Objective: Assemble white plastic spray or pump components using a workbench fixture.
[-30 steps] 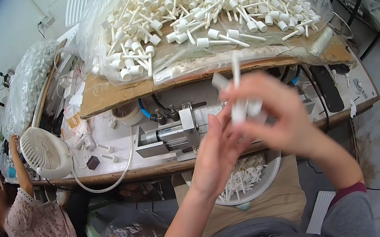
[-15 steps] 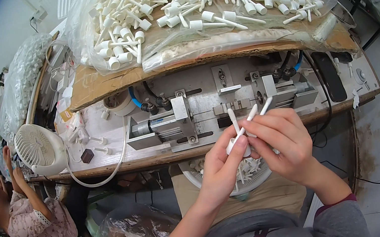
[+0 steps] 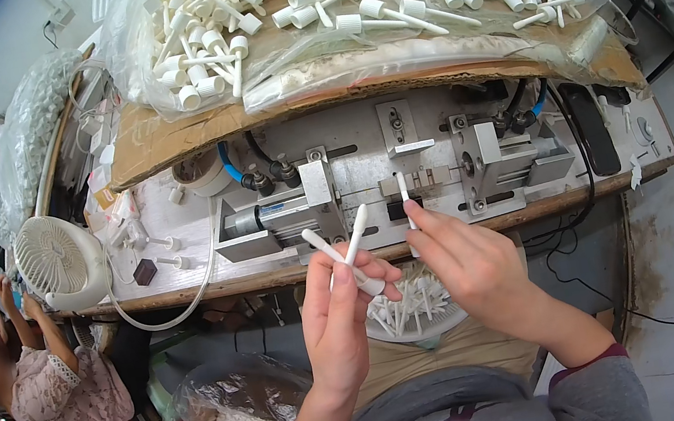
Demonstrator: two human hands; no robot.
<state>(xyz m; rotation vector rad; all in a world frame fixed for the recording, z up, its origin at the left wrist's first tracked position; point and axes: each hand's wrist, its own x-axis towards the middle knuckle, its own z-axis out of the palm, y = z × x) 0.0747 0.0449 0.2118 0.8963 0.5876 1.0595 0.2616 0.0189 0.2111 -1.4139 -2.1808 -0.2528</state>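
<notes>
My left hand (image 3: 333, 318) is closed around two white sticks (image 3: 356, 234) that cross and point up; a white ribbed cap (image 3: 374, 285) shows below them between the fingers. To its right, my right hand (image 3: 481, 271) pinches another white stick (image 3: 404, 190), held nearly upright with its rounded tip up. That stick is in front of a small metal block (image 3: 427, 178) in the middle of the clamping device; whether they touch I cannot tell. Metal cylinders flank the block, a left one (image 3: 284, 213) and a right one (image 3: 516, 158).
Many white capped sticks (image 3: 350, 23) lie heaped on cardboard (image 3: 192, 141) above the device. A basin (image 3: 419, 336) of white pieces sits at my lap. On the bench are a fan (image 3: 60, 261), a phone (image 3: 588, 130) and a tape roll (image 3: 207, 179). A person (image 3: 61, 373) works at left.
My hands have moved apart. The left went left with two sticks, while the right brought one stick up against the view of the metal block.
</notes>
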